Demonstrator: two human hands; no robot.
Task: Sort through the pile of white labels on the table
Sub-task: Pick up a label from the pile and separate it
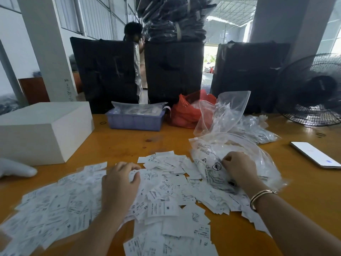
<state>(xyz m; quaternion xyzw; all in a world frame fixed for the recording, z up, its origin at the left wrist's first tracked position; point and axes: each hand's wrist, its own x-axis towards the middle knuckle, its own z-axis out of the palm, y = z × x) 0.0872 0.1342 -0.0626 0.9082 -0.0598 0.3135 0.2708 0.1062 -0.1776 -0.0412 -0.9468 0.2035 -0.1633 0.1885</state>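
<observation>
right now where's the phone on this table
In the head view the phone lies flat on the wooden table at the far right, screen up, just beyond the clear plastic bag under the right hand and in front of the black fan.

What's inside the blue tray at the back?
The blue tray holds clear plastic packets piled above its rim, with faint print showing through. What the packets contain, and anything beneath them, is covered.
</observation>
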